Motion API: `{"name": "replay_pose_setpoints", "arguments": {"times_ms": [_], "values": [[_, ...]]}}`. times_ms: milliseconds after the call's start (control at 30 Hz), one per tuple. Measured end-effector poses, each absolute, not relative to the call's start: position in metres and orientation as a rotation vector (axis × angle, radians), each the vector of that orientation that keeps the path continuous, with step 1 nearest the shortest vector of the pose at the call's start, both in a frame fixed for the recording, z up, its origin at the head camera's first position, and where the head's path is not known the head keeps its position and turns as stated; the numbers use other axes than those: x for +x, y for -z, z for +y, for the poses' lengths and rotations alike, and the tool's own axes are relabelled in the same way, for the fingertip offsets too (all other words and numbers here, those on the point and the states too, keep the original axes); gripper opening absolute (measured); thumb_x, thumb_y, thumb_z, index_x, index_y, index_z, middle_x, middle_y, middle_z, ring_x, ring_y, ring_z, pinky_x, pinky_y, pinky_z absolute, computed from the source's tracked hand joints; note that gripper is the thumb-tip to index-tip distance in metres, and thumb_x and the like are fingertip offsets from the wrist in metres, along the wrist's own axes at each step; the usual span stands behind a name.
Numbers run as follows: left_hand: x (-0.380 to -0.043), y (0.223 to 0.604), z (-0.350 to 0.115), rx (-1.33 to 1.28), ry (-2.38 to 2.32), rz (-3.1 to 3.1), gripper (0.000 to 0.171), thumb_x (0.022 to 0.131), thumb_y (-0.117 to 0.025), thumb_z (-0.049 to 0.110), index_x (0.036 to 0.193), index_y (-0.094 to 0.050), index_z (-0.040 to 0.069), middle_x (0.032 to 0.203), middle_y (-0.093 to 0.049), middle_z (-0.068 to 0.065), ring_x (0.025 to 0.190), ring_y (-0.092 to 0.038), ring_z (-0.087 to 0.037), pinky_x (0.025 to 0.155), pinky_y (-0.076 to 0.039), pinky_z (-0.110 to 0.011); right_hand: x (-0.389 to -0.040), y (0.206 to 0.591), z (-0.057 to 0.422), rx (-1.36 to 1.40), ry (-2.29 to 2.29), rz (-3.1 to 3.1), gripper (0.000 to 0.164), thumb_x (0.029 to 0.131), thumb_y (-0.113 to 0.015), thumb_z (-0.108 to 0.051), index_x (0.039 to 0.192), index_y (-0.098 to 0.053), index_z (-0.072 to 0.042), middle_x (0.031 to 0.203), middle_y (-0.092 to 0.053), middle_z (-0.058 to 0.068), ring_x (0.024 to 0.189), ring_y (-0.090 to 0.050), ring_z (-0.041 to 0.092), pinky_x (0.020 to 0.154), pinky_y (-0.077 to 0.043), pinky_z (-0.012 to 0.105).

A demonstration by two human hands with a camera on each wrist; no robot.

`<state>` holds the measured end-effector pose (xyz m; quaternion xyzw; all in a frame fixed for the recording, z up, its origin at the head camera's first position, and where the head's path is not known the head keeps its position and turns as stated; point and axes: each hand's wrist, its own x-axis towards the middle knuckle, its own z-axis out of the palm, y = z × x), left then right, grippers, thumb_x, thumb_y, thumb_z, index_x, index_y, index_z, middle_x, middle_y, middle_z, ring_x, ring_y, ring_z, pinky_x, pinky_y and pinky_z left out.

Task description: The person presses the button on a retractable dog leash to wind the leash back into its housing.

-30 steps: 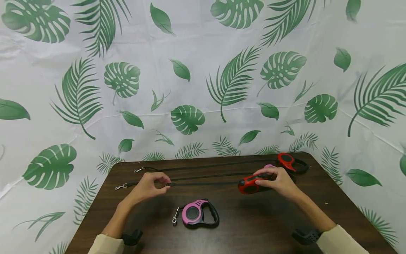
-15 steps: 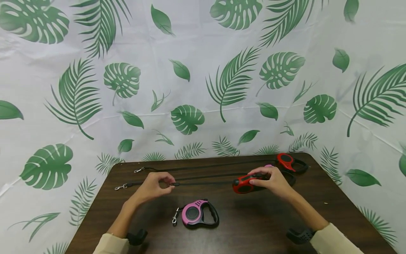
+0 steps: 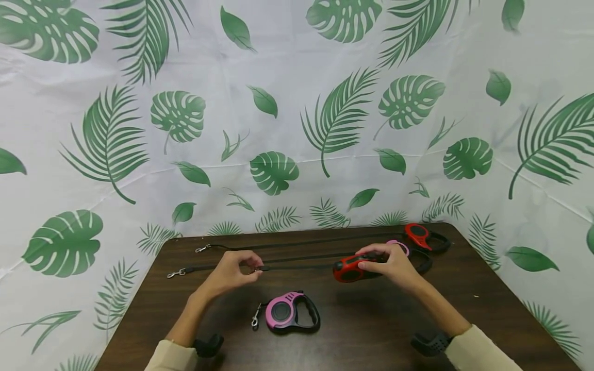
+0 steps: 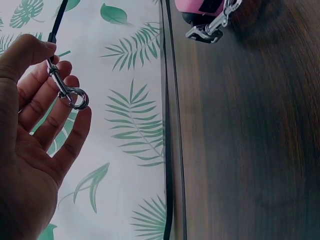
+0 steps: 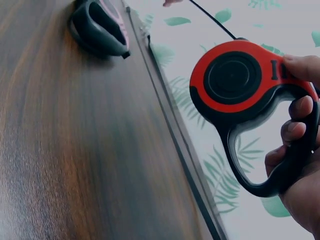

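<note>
My left hand (image 3: 234, 270) pinches the black cord end between thumb and finger. Its metal snap hook (image 4: 59, 80) hangs over the spread fingers in the left wrist view. My right hand (image 3: 392, 265) grips the black handle of a red retractable dog leash (image 5: 202, 75), held up above the table. Between both hands the cord (image 3: 301, 267) runs straight. In front of them a pink retractable leash (image 3: 280, 310) lies on the table, its cord drawn in and its snap hook (image 3: 254, 318) to the left.
Another red leash (image 3: 416, 236) lies at the back right of the brown table (image 3: 371, 330). A second pink leash (image 3: 399, 246) is partly hidden behind my right hand. Their cords stretch left to metal hooks (image 3: 176, 273). A leaf-print sheet (image 3: 297, 129) hangs behind.
My right hand has moved left with the red leash, and my left hand has shifted slightly right with the hook end. The cord span between them is shorter.
</note>
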<state>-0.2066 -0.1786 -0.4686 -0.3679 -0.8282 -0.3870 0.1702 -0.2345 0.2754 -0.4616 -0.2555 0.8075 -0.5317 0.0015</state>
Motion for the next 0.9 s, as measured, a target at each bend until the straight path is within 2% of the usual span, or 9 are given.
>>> {"name": "replay_pose_setpoints", "arguments": {"times_ms": [167,333,600,767,900], "values": [[-0.206,0.469,-0.175,-1.026,1.129,-2.373,0.018,0.083,-0.081,-0.002,0.095,-0.074,0.009,0.085,-0.073,0.003,0.074,-0.067,-0.009,0.068,-0.06,-0.032,-0.234,0.462,0.27,-0.815,1.697,2.508,0.024,0.093,-0.083,-0.016,0.116,-0.079,-0.015,0.108,-0.078,0.008,0.085,-0.072,0.024,0.07,-0.06,0.035],[-0.207,0.469,-0.171,-1.015,1.135,-2.372,0.018,0.083,-0.082,-0.002,0.094,-0.074,0.01,0.084,-0.073,0.005,0.073,-0.067,-0.01,0.069,-0.058,-0.029,-0.234,0.462,0.265,-0.797,1.716,2.49,0.025,0.093,-0.084,-0.017,0.117,-0.079,-0.014,0.106,-0.078,0.009,0.084,-0.071,0.025,0.07,-0.06,0.036],[-0.206,0.471,-0.166,-1.014,1.168,-2.372,0.018,0.083,-0.082,-0.004,0.094,-0.075,0.008,0.085,-0.074,0.001,0.072,-0.069,-0.02,0.069,-0.06,-0.034,-0.233,0.464,0.257,-0.771,1.748,2.473,0.027,0.092,-0.084,-0.017,0.118,-0.079,-0.012,0.108,-0.077,0.008,0.087,-0.07,0.026,0.071,-0.061,0.037],[-0.208,0.472,-0.162,-1.029,1.168,-2.354,0.018,0.083,-0.082,-0.004,0.094,-0.074,0.008,0.085,-0.074,0.0,0.072,-0.069,-0.018,0.067,-0.061,-0.046,-0.233,0.465,0.252,-0.772,1.78,2.448,0.027,0.092,-0.083,-0.015,0.118,-0.079,-0.01,0.109,-0.077,0.006,0.089,-0.07,0.025,0.072,-0.061,0.037],[-0.208,0.471,-0.158,-1.042,1.173,-2.347,0.017,0.083,-0.082,-0.004,0.094,-0.074,0.007,0.086,-0.075,-0.001,0.073,-0.069,-0.016,0.067,-0.061,-0.046,-0.234,0.465,0.248,-0.778,1.791,2.432,0.027,0.092,-0.084,-0.014,0.118,-0.079,-0.009,0.108,-0.077,0.007,0.089,-0.07,0.024,0.072,-0.061,0.037]]}}
